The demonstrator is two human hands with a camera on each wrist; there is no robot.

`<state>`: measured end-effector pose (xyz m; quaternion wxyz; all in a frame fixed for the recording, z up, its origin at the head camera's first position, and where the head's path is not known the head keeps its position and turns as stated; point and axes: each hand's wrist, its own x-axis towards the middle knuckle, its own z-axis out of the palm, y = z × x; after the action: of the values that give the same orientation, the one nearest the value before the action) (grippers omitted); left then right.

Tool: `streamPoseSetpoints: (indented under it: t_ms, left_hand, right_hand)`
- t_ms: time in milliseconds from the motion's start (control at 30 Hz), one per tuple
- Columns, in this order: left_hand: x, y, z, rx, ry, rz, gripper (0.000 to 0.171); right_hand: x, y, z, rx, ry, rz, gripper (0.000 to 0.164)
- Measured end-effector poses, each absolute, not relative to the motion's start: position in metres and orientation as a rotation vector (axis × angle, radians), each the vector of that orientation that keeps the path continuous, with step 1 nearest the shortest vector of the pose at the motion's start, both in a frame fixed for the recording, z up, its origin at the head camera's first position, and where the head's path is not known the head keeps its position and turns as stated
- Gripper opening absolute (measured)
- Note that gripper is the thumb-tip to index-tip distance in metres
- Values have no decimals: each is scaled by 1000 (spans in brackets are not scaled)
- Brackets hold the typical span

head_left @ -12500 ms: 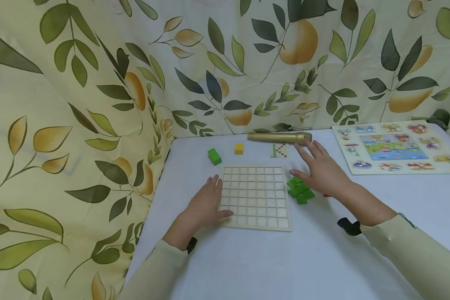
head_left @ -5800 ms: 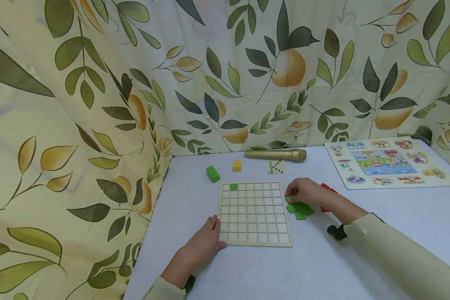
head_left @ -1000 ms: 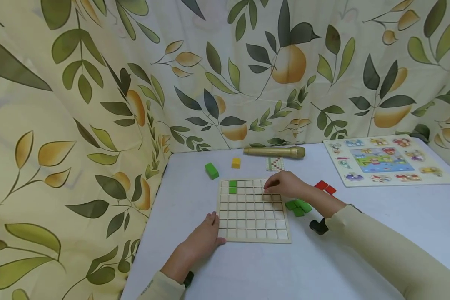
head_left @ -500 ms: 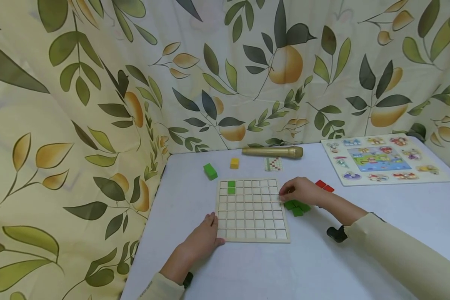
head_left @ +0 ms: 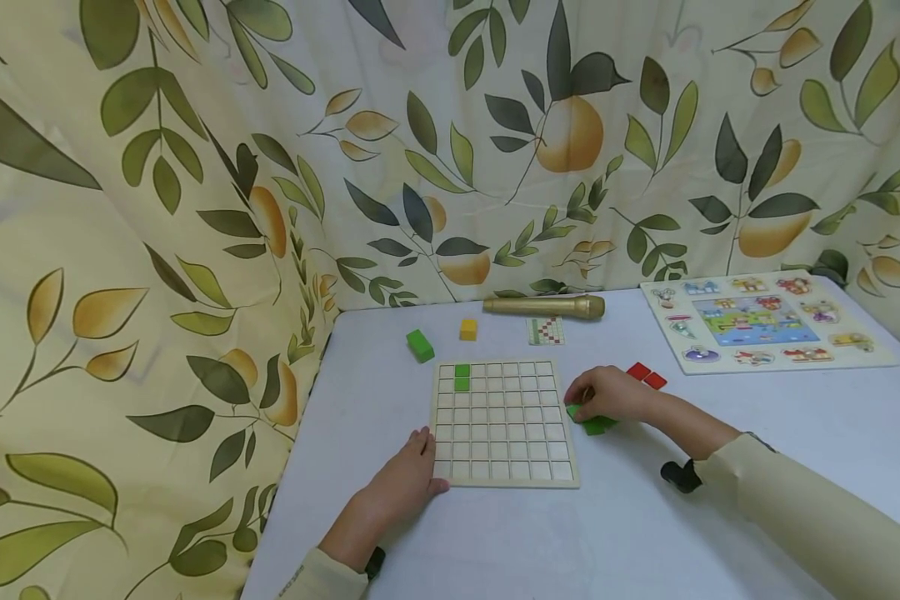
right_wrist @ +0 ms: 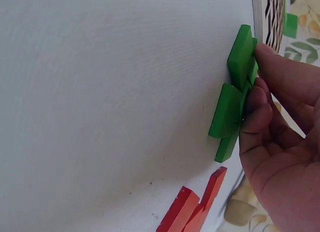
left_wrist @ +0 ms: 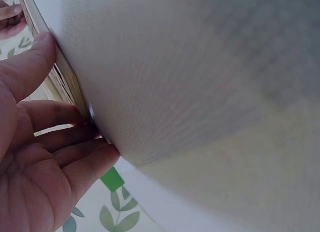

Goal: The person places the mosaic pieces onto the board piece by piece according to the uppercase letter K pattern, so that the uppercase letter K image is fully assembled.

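In the head view, a pale gridded wooden board (head_left: 507,431) lies on the white table, with two green square tiles (head_left: 461,377) set one below the other in its upper left cells. My left hand (head_left: 399,481) rests along the board's left edge, fingers straight and thumb near its lower corner. The left wrist view shows those fingertips (left_wrist: 107,151) against the edge. At the board's right side, my right hand (head_left: 607,395) pinches at a green tile (right_wrist: 253,67) with bent fingers, over a small pile of green tiles (right_wrist: 226,111). My hand partly covers the pile in the head view.
Red tiles (head_left: 647,376) lie beyond the right wrist. Behind the board are a green block (head_left: 420,346), a yellow block (head_left: 468,330), a small patterned card (head_left: 546,331) and a gold microphone (head_left: 543,307). A picture puzzle board (head_left: 840,337) lies at the far right.
Since the first frame, two green tiles have come onto the board, one above the other. Within the last second my right hand has moved from above the board back to the green pile.
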<state>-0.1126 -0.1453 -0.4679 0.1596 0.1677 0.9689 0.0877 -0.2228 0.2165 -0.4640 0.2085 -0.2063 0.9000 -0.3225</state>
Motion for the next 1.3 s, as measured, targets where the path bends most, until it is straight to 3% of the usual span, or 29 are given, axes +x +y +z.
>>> streamPoseSetpoints:
  t_ms: [867, 1300]
  left_hand:
    - [-113, -147, -471, 493, 2769, 241, 77]
    - [-111, -145, -467, 466, 2758, 234, 77]
  right_hand:
    - [-238, 217, -444, -688, 2491, -912, 6]
    - [-253, 183, -438, -737, 2510, -977, 6]
